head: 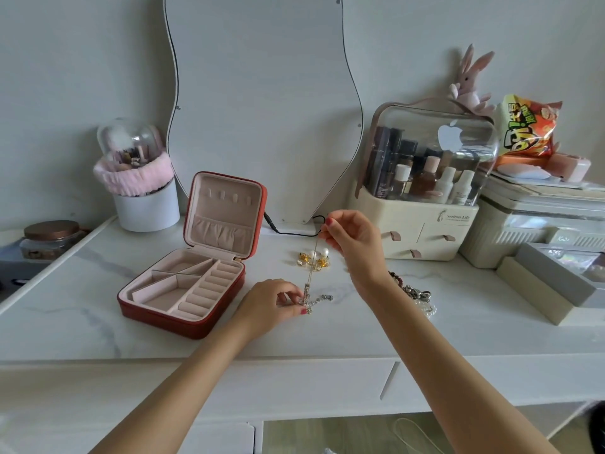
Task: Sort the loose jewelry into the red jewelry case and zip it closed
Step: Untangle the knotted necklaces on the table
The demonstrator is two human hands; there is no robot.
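Head view, looking down over the table (82,322). The red jewelry case (183,290) sits left of centre, unzipped, its lid propped upright against the mirror (262,109) so the base compartments and ring rolls face up and open; I see nothing in them yet, so I judge the sorting is barely begun.

The right hand (353,244) is raised above the table, thumb and forefinger pinched tight on the top of a thin chain necklace (312,267), which hangs taut and near vertical. The left hand (271,306) is low, just beside the case's right edge, its fingers (294,294) pinching the sparkly lower end of the necklace (307,301) at the table surface. My reading: the chain is stretched between the two hands to keep it straight and untangled before it goes to the case, likely toward the lid hooks or a long compartment.

Other loose pieces wait on the table: pearl and gold earrings (314,257) behind the chain, a dark bead bracelet (397,278) and a pearl strand (425,309) by the right wrist, all well apart from the case.

A cosmetics organiser (419,224) and a brush pot (147,204) stand at the back, out of the way.

Risk I note: the chain snagging the earrings
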